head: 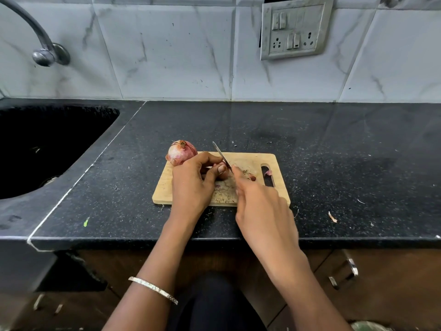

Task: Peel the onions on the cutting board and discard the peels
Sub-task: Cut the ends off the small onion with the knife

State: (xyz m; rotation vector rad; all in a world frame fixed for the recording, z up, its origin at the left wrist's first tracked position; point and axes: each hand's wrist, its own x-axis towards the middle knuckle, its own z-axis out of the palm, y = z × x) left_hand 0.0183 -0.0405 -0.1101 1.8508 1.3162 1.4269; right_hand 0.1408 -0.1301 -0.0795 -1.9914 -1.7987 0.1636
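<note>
A wooden cutting board lies on the black counter. A whole red onion in its skin sits at the board's far left corner. My left hand curls round a second onion, mostly hidden by the fingers. My right hand grips a knife, forefinger stretched along it; the blade points away and its edge meets the held onion. Small peel scraps lie on the board near its handle slot.
A dark sink with a tap lies to the left. A peel bit rests on the counter at right. Tiled wall with a switch plate behind. Cabinet handles sit below the counter edge.
</note>
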